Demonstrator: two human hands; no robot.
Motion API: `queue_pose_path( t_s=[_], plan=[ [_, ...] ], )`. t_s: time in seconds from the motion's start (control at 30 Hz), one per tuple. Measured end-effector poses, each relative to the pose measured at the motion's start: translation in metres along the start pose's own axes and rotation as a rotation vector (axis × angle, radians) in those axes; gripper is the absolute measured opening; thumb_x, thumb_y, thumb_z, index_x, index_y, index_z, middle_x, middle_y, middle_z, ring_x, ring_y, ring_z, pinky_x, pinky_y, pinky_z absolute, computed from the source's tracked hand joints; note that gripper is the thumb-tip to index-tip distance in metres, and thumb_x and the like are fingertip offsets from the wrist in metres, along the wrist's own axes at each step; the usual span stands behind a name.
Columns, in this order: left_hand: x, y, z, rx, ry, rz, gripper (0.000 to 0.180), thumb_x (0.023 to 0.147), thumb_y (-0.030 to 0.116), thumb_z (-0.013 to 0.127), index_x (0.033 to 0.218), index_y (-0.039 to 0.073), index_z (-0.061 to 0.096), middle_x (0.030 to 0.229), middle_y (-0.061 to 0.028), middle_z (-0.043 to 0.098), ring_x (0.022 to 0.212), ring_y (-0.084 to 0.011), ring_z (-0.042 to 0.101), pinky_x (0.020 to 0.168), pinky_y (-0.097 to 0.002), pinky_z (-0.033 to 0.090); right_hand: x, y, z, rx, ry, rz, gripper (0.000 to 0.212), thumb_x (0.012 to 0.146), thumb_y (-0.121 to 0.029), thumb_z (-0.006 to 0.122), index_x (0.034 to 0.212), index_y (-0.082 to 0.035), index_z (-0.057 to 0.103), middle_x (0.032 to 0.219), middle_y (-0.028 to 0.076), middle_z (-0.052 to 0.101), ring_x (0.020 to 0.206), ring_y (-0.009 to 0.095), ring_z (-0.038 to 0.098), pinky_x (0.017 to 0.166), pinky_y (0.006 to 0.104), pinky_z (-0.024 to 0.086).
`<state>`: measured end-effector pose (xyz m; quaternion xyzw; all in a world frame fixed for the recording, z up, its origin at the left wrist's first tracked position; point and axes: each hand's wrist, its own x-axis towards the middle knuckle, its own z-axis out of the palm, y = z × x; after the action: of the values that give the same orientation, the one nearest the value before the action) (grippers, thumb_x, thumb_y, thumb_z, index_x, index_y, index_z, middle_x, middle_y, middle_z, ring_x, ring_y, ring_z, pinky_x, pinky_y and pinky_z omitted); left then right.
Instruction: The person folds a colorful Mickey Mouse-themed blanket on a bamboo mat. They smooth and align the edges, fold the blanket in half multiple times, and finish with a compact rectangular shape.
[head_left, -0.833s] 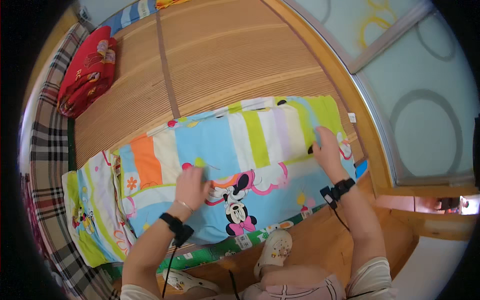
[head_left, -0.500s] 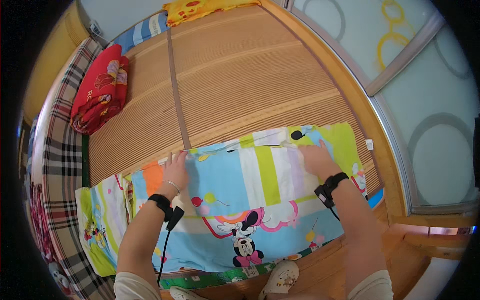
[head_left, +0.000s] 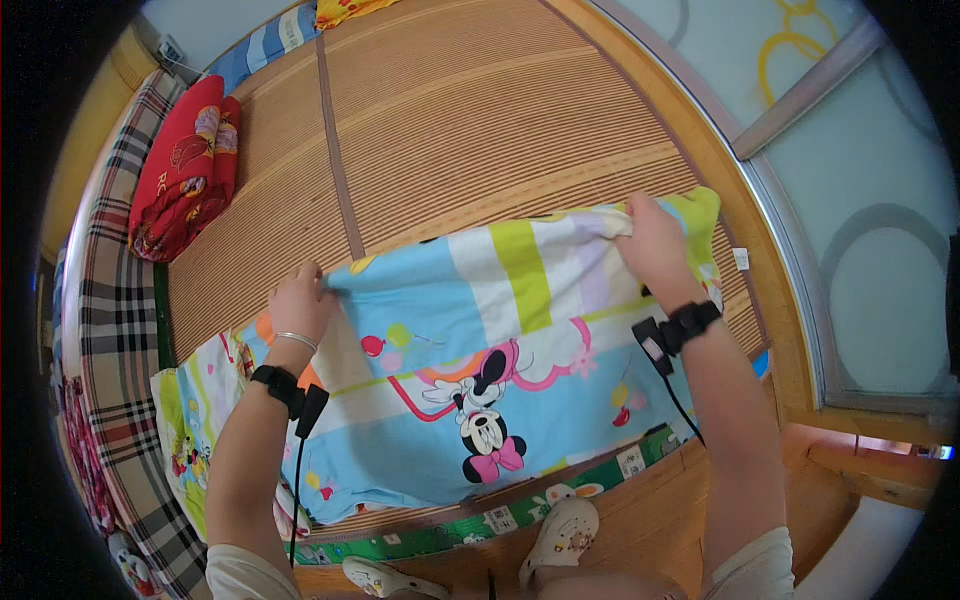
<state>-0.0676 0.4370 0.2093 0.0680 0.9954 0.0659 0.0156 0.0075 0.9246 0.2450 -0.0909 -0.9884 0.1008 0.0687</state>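
A thin bed cover point(head_left: 440, 290), printed with a cartoon mouse, balloons and blue, white and lime blocks, lies folded across the near end of the bed. My left hand point(head_left: 299, 303) pinches its far edge left of the middle, fingers closed on the cloth. Toward the right corner, my right hand point(head_left: 656, 243) grips the same edge in a fist. Between the two hands the edge is pulled taut and lifted a little, with creases by the right fist. The left end of the cover lies bunched against the plaid side.
A ribbed bamboo mat point(head_left: 460, 130) covers the bed. A folded red quilt point(head_left: 180, 175) rests at the left by a plaid padded rail point(head_left: 118, 250). A blue striped pillow point(head_left: 262, 48) and a yellow pillow point(head_left: 345, 9) lie at the far end. Frosted sliding doors point(head_left: 860, 240) stand right.
Both hands have raised the cover's far edge and moved it away from me, the right hand farther. The left hand has also shifted left. More of the green bed edge shows at the front.
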Motion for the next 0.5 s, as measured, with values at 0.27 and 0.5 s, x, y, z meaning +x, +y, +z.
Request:
queue_pose_path(
  t_s=[0.27, 0.5],
  plan=[
    [-0.163, 0.064, 0.031, -0.405, -0.400, 0.657, 0.065, 0.076, 0.029, 0.077, 0.132, 0.009, 0.052, 0.121, -0.0196, 0.056, 0.113, -0.0367, 0.055, 0.094, -0.0473, 0.046, -0.158, 0.061, 0.069, 0.145, 0.074, 0.099, 0.073, 0.070, -0.030, 0.080, 0.130, -0.001, 0.051, 0.122, 0.025, 0.056, 0.114, 0.041, 0.054, 0.098, 0.0481, 0.045],
    [-0.255, 0.071, 0.060, -0.096, -0.392, 0.799, 0.052, 0.076, 0.030, 0.073, 0.123, 0.013, 0.058, 0.107, -0.0142, 0.059, 0.105, -0.0341, 0.058, 0.086, -0.0473, 0.048, -0.260, 0.087, 0.051, 0.277, 0.255, 1.056, 0.078, 0.080, -0.039, 0.077, 0.131, 0.011, 0.044, 0.122, 0.022, 0.056, 0.110, 0.036, 0.056, 0.091, 0.0479, 0.048]
  ],
)
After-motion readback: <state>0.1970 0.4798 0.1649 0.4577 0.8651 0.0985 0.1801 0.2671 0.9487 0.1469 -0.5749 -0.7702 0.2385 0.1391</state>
